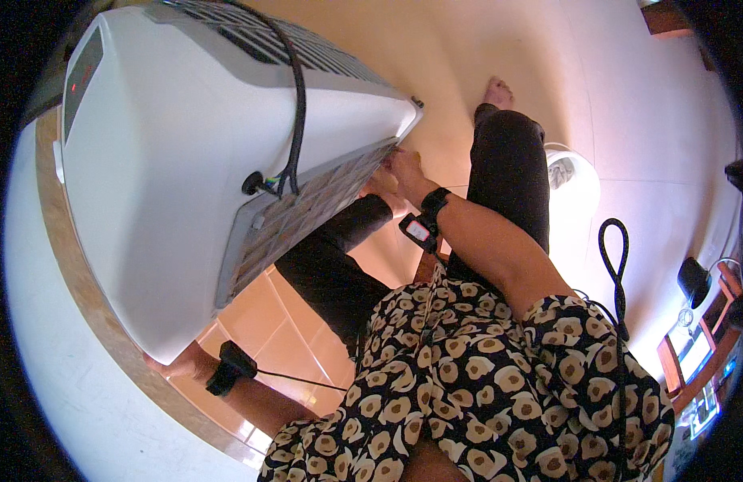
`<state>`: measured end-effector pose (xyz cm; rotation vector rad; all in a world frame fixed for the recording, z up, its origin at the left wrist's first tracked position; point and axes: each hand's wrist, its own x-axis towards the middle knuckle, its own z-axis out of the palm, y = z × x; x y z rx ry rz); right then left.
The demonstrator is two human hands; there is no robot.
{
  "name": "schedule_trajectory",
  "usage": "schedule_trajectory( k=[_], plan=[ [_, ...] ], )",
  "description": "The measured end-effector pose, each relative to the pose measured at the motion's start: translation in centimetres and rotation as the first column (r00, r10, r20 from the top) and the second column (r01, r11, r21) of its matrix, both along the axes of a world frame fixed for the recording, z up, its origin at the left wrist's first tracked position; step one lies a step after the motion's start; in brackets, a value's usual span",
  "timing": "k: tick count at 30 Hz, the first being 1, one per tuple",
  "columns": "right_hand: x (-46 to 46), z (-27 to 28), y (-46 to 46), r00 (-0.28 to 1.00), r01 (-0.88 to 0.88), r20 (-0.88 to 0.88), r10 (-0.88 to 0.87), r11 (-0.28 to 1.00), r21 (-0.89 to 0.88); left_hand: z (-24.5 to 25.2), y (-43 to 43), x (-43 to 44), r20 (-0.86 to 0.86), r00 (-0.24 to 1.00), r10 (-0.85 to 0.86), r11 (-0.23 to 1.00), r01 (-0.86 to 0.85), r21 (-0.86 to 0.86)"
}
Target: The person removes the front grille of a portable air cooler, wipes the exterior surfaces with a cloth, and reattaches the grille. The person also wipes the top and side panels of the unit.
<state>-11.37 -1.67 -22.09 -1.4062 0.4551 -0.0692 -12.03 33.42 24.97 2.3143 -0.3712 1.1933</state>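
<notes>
A large white appliance that looks like an air cooler point(160, 138) stands before me. Its side facing me has a slatted grille panel point(305, 208) in a grey frame. My left hand point(187, 364) grips the casing's near bottom corner, with some fingers hidden by it. At the far end of the grille, my right hand point(401, 172) has its bent fingers on the panel's edge; the fingertips are partly hidden. A thick black power cord point(299, 114) loops over the casing to a round black fitting point(252, 182), where coloured wires show. A red light glows on the dark control panel point(84, 84).
My legs in dark trousers point(507, 162) flank the grille. A white bucket point(588, 187) with grey cloth inside stands on the tiled floor point(636, 138) to the right. A pale surface with a brown edge point(76, 259) curves along the left. Wooden furniture point(703, 355) is at far right.
</notes>
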Motion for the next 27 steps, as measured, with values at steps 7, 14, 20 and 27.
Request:
schedule_trajectory(
  k=[7, 14, 20, 27],
  plan=[
    [2.7, -2.1, -2.1, 0.943, 0.315, -0.251, -0.218, 0.828, 0.463, 0.1, -2.8, -0.6, 0.216, 0.964, 0.153, 0.893, -0.229, 0.387],
    [3.3, -0.7, -5.6, 0.925, 0.364, -0.240, -0.293, 0.864, 0.348, -0.1, -11.5, -1.4, 0.082, 0.991, 0.104, 0.953, -0.123, 0.276],
    [4.7, -2.6, -7.2, 0.830, 0.547, -0.154, -0.537, 0.727, 0.415, -1.3, -18.3, 0.7, 0.149, 0.937, -0.316, 0.908, 0.344, -0.240],
    [5.1, -1.2, -9.4, 0.873, 0.485, -0.219, -0.436, 0.722, 0.494, -1.1, -21.3, 0.9, 0.171, 0.950, -0.262, 0.949, 0.221, 0.227]
  ],
)
